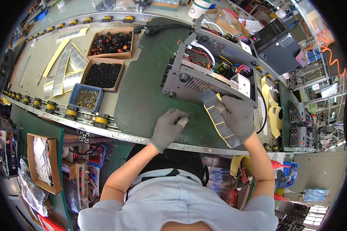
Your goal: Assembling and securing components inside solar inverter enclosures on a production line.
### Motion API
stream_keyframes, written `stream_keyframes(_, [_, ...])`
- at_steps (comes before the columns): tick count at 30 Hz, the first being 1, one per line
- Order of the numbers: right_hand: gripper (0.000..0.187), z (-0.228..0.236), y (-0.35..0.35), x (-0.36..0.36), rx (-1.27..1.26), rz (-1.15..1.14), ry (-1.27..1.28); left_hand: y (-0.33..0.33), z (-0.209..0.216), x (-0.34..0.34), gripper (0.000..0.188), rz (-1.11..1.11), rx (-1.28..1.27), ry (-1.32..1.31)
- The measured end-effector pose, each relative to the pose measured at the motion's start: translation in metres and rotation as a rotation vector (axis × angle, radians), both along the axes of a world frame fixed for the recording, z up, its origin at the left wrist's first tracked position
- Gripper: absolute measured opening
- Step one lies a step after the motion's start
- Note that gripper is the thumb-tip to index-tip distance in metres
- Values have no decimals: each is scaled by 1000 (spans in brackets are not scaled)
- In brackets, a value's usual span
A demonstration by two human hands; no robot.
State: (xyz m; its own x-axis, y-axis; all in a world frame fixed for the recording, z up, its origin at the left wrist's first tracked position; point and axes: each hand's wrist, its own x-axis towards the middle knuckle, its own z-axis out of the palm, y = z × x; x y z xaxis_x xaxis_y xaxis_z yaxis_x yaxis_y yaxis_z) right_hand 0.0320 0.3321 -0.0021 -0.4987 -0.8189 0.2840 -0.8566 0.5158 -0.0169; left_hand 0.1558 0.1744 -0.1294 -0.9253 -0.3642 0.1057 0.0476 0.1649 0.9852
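Observation:
My right hand, in a grey glove, is closed on a strip of silver-grey labels with yellow backing. The strip hangs down toward the table edge, and its upper end is close to the side of a grey metal device. This device lies on the green mat, its inside exposed, showing red, blue and yellow wires and a white cable. My left hand, gloved too, hovers over the mat's near edge. Its fingers are loosely curled, with the thumb a little apart and nothing visible between them.
On the left stand a carton of black and orange parts, a carton of black screws and a blue bin of brass-coloured hardware. Label sheets lie beside them. Yellow rollers line the bench edge. A black case stands behind right.

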Motion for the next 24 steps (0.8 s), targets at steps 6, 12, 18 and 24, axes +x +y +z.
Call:
stream_keyframes(6, [18,0,5,-2,-21,-21,24,-2,6,0,16,-25,-41,-20])
stream_keyframes(12, [19,-4,9,-6,-18,-32,42,-1,8,0,16,-23,-35,-33])
stream_keyframes(18, [19,-4,10,-6,-45,-14,49,0,9,0,17,-15,-27,-47])
stream_keyframes(24, [17,-3,11,-6,-41,-16,36,1,9,-1,17,-14,-28,-64])
